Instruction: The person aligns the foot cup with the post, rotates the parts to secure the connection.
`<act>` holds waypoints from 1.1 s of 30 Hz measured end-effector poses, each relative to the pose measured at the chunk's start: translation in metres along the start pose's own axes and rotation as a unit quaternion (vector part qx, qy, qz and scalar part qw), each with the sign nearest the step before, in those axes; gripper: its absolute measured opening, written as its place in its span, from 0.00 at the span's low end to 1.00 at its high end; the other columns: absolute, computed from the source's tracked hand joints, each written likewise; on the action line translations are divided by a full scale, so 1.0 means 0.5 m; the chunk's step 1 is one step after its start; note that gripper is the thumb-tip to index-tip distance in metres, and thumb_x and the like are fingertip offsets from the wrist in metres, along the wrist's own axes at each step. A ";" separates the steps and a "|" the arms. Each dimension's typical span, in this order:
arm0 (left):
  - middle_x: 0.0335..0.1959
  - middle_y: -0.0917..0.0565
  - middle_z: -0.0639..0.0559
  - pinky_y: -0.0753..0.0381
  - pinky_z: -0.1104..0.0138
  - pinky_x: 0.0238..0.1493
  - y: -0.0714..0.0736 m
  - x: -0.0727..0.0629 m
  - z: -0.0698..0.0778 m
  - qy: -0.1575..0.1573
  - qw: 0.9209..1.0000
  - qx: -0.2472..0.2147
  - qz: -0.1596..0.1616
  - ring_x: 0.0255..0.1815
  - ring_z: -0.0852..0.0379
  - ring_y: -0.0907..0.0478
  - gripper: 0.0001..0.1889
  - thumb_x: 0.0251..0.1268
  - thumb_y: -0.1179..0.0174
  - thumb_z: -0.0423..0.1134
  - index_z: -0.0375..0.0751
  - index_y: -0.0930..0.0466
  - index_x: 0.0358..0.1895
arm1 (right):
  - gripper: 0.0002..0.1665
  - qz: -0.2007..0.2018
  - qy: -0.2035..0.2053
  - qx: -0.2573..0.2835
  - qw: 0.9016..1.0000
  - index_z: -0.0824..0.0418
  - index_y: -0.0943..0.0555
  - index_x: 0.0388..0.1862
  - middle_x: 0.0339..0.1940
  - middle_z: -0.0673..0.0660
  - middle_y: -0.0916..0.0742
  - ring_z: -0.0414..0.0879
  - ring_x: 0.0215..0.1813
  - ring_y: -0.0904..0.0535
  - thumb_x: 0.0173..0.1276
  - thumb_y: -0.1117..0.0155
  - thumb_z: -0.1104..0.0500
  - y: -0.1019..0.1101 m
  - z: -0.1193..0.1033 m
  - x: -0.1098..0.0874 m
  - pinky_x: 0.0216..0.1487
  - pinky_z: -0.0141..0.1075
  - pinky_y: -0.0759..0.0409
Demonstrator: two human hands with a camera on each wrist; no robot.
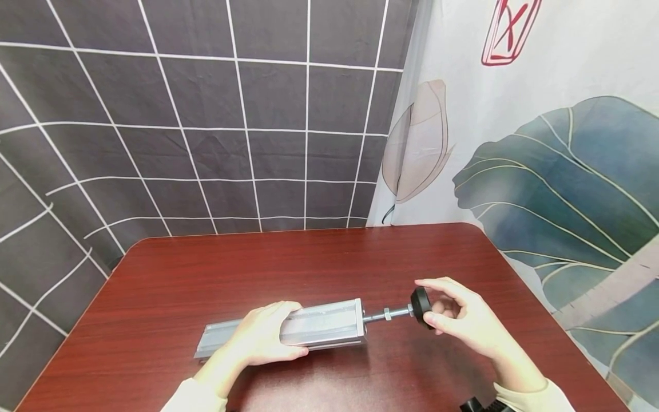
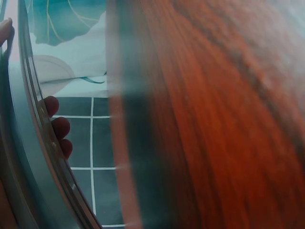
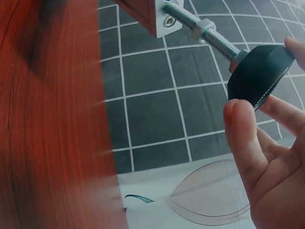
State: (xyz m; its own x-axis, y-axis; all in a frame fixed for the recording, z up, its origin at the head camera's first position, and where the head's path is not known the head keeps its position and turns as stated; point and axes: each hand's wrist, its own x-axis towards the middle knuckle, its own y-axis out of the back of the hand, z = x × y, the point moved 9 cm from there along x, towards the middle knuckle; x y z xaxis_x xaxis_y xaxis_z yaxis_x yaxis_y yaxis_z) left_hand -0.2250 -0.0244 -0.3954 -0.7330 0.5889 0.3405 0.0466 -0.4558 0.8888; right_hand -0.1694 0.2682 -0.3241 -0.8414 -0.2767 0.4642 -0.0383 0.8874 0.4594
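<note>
A long silver aluminium profile (image 1: 326, 323) lies lengthwise across the front of the table, in my left hand (image 1: 265, 337). The thumb holds the near side, and in the left wrist view several fingertips (image 2: 61, 128) curl round the far edge. From the profile's right end plate (image 3: 167, 21) sticks out a threaded rod (image 3: 221, 43) with a hex nut (image 3: 204, 29) partway along. At its tip is a round black levelling foot (image 1: 421, 306). My right hand (image 1: 468, 320) pinches the foot's rim between thumb and fingers, palm facing its flat underside.
The reddish-brown wooden table (image 1: 309, 257) has rounded back corners. Behind it hangs a grey grid-patterned curtain (image 1: 273, 149), with a white leaf-printed curtain (image 1: 540, 217) to the right. A small black object (image 1: 484, 405) shows at the bottom edge by the right sleeve.
</note>
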 end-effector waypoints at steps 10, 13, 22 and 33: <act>0.40 0.21 0.63 0.26 0.64 0.42 0.006 -0.002 -0.008 0.005 1.000 -0.007 0.008 0.40 0.63 0.23 0.33 0.34 0.30 0.60 0.50 0.25 0.49 | 0.40 -0.082 -0.019 0.028 0.996 0.58 0.35 0.67 0.41 0.50 0.17 0.44 0.30 0.18 0.55 0.36 0.75 -0.012 0.005 -0.011 0.30 0.34 0.21; 0.40 0.21 0.63 0.26 0.64 0.41 0.004 -0.002 -0.010 0.009 1.000 -0.011 0.003 0.39 0.63 0.24 0.33 0.35 0.30 0.60 0.51 0.25 0.49 | 0.45 -0.115 -0.037 0.033 0.992 0.59 0.40 0.70 0.58 0.47 0.22 0.44 0.45 0.18 0.55 0.34 0.73 -0.016 0.014 -0.018 0.40 0.35 0.21; 0.39 0.21 0.63 0.26 0.64 0.42 0.001 -0.001 -0.012 0.020 1.000 -0.015 -0.010 0.39 0.63 0.24 0.33 0.36 0.31 0.61 0.51 0.26 0.48 | 0.46 -0.152 0.002 0.055 0.987 0.64 0.46 0.72 0.61 0.51 0.27 0.44 0.52 0.21 0.57 0.35 0.74 -0.030 0.015 -0.030 0.48 0.32 0.24; 0.42 0.21 0.62 0.26 0.63 0.43 0.004 -0.003 -0.012 0.026 0.999 -0.014 -0.014 0.41 0.62 0.24 0.33 0.36 0.31 0.61 0.51 0.26 0.49 | 0.43 -0.099 -0.003 0.004 0.995 0.63 0.37 0.68 0.35 0.51 0.18 0.42 0.31 0.20 0.53 0.31 0.72 -0.021 0.009 -0.021 0.31 0.33 0.22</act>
State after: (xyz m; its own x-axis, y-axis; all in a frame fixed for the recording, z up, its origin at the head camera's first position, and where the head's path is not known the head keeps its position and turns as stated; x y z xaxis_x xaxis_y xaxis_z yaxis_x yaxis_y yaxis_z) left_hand -0.2279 -0.0300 -0.3957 -0.7681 0.5664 0.2987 0.0068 -0.4591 0.8884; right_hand -0.1627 0.2634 -0.3370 -0.8204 -0.4438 0.3605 -0.2075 0.8186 0.5356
